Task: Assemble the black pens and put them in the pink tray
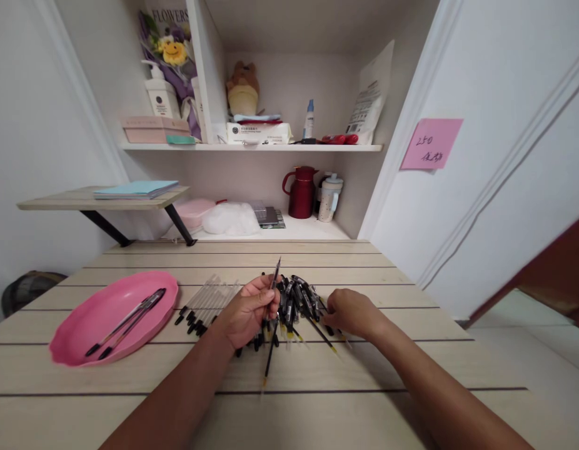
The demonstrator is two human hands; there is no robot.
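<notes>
A pen refill (269, 359) is pinched in my left hand (247, 306), its pointed tip up and its yellow-marked tail hanging down towards me. My right hand (352, 312) is at the right side of a pile of black pen parts (296, 297), fingers curled down and pressed together; what lies between them is hidden. Several more refills (324, 337) with yellow ends stick out of the pile towards me. Left of my left hand lies a row of clear pen barrels (212, 297) with black ends, partly covered by my wrist.
On the left is a pink scalloped tray (64, 334) with two pens (130, 322) in it. Behind it a small raised shelf (59, 199) stands on black legs. A dark red jug (302, 192) and a light cup (330, 199) stand in the cabinet at the back.
</notes>
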